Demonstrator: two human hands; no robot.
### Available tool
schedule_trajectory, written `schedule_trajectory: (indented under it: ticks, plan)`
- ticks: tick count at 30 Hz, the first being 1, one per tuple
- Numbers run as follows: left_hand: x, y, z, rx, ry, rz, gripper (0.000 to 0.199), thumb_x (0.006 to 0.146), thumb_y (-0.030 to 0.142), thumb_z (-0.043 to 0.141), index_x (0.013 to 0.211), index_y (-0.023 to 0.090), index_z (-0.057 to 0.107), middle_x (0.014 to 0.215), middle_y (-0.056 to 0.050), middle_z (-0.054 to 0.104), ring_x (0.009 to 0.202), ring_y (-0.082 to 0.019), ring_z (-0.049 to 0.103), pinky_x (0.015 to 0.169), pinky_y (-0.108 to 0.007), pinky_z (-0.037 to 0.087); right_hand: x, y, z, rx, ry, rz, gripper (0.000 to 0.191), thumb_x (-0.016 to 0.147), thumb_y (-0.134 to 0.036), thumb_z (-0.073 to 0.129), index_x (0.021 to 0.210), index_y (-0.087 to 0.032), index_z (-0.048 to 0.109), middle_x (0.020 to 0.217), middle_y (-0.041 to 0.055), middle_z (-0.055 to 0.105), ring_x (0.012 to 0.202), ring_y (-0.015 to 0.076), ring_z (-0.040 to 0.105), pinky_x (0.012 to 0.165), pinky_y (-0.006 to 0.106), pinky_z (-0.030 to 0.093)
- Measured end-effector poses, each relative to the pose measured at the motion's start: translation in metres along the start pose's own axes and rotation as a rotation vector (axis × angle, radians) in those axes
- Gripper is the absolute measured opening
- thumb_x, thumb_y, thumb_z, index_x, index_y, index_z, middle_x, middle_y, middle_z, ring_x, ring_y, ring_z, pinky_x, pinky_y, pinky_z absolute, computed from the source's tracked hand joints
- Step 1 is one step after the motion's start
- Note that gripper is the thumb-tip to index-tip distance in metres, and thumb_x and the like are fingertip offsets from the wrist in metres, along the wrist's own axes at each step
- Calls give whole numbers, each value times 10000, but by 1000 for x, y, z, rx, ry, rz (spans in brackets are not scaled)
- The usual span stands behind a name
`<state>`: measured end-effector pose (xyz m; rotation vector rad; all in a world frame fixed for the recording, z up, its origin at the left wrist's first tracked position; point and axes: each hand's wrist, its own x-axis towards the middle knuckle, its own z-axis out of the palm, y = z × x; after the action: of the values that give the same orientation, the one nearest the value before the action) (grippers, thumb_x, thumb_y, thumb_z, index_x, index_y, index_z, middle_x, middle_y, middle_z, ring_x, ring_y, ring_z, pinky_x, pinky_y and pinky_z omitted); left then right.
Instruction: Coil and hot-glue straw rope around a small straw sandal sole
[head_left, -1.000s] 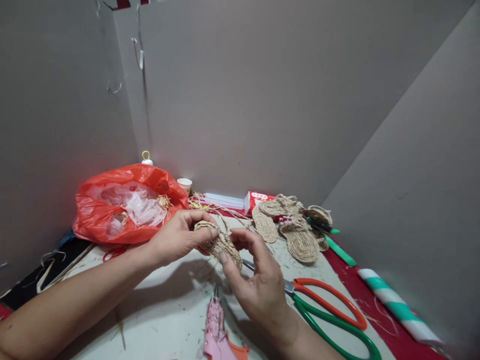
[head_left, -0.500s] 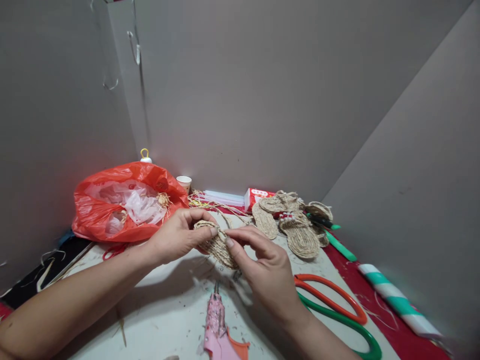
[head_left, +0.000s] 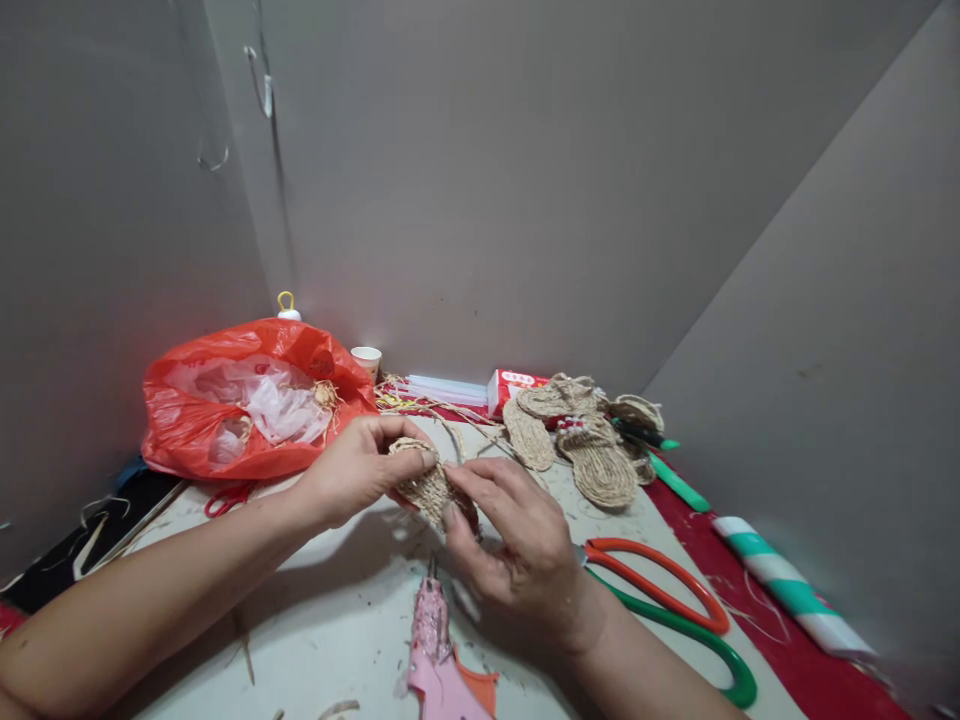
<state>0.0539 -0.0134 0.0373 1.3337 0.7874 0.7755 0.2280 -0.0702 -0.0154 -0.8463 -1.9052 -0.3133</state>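
Note:
A small woven straw sole (head_left: 431, 490) is held above the white board, in front of the body. My left hand (head_left: 367, 470) pinches its upper left part, thumb on top. On its right side, my right hand (head_left: 514, 545) grips the edge between thumb and fingers; part of the piece is hidden behind them. Just below lies a pink glue gun (head_left: 431, 640), its metal tip pointing toward the sole. Scissors with orange and green handles (head_left: 660, 585) rest by my right forearm. Several finished-looking straw slippers (head_left: 600, 465) are piled at the back right.
A red plastic bag (head_left: 247, 400) stands back left, beside a paper cup (head_left: 367, 360). Glue sticks (head_left: 446, 390) and a red-white box (head_left: 514, 385) lie along the grey wall. A green-and-white striped roll (head_left: 791, 585) lies on the red cloth at right.
My right hand has turned and shifted slightly, its thumb now lower on the sole. My left hand keeps its pinch. The whole view has moved a little.

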Motion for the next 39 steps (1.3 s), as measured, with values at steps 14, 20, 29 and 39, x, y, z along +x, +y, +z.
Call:
schedule_trajectory:
  ticks: [14,20,29,39]
  plan:
    - [1,1,-1,15,75,35,162,687,251,741,715,128,639,600,16,616,536,-90,555,560,-222,442,-3,-8,7,-102,-9,20,377,833,-169,650,1185,-104,531,975,166,683,901,272,640,754,453,573]
    - [0,1,-1,5,68,37,159,689,243,736,720,129,629,623,11,620,558,-91,567,566,-215,443,-6,-5,11,-123,8,5,442,833,-167,657,1245,-119,504,974,159,707,868,275,662,735,469,569]
    - [-4,9,-6,35,-136,47,211,727,235,723,906,157,643,853,-40,648,730,-134,603,627,-240,503,-8,-3,13,-63,109,132,390,832,-177,632,1212,-170,544,973,114,708,876,240,687,737,426,600]
    - [-3,-5,2,9,-128,86,152,749,237,738,813,128,654,705,-2,626,631,-97,562,612,-212,454,-7,-3,14,-20,116,151,452,824,-141,661,1258,-137,534,1060,153,690,968,258,655,820,450,578]
